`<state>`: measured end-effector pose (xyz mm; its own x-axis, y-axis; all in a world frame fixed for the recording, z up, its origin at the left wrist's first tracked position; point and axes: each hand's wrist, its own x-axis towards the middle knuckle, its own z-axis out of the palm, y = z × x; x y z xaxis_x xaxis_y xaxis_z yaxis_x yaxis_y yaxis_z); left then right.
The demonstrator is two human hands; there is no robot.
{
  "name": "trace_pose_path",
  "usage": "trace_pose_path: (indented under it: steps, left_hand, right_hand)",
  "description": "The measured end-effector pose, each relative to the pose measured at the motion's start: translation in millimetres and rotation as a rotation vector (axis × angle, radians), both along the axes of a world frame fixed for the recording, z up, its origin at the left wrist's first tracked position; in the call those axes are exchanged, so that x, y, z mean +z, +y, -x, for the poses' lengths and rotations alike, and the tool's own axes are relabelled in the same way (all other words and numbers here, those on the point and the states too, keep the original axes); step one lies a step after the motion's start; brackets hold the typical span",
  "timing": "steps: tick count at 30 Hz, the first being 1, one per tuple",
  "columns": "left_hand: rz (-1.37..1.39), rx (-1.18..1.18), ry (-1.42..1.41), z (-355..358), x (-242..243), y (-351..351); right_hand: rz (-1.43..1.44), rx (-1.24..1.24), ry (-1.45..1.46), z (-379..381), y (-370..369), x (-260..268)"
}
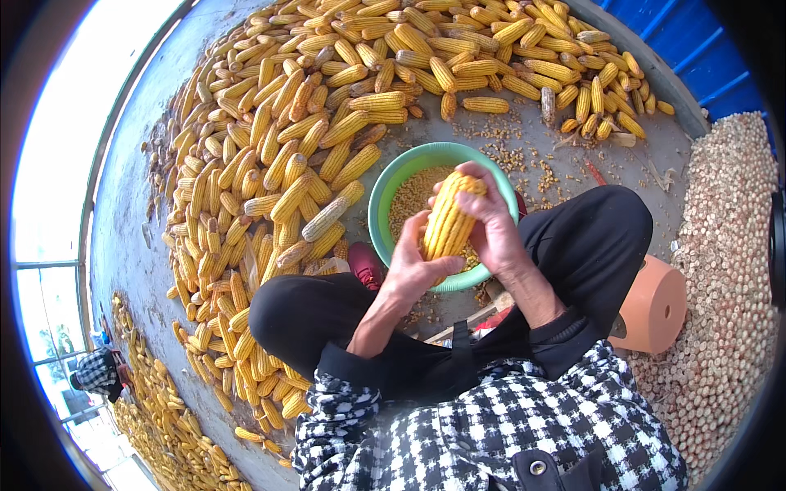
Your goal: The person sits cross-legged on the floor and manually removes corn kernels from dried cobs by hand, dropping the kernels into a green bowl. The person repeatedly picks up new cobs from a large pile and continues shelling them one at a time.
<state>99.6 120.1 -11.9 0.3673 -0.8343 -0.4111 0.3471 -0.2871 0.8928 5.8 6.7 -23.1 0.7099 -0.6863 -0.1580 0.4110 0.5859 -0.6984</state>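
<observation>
Both of my hands hold one yellow corn cob (451, 222) above a green plastic basin (382, 184). My left hand (412, 258) grips its lower end, with the thumb across the front. Around the upper end is my right hand (488, 215), its thumb pressed on the kernels. The cob is tilted, its upper end leaning right, and its rows look full of kernels where they show. Loose corn kernels (414, 193) lie inside the basin, partly hidden behind the hands and the cob.
A large heap of corn cobs (288, 141) curves around the basin's left and far sides. Scattered kernels (540, 172) lie on the concrete floor. At the right are an orange plastic stool (660, 307) and a big pile of stripped cobs (724, 258). Another person (98, 371) is far left beside more corn.
</observation>
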Motion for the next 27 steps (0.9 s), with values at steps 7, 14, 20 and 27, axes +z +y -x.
trace_pose_path:
  steps: [7,14,20,27]
  left_hand:
    - [-0.103,-0.034,-0.170,-0.7,-53.4,1.3]
    - [-0.289,-0.029,-0.503,11.4,-55.7,4.5]
    - [-0.500,-0.208,-0.680,18.2,-55.3,5.5]
    - [-0.394,-0.208,-0.573,17.0,-71.9,9.6]
  right_hand:
    - [0.140,0.149,0.102,-13.4,6.2,-20.9]
    - [0.250,0.189,0.241,-17.3,-4.8,-44.7]
    - [0.224,0.095,0.319,-11.3,2.3,-79.8]
    - [-0.154,0.064,0.253,-9.2,1.5,-94.4]
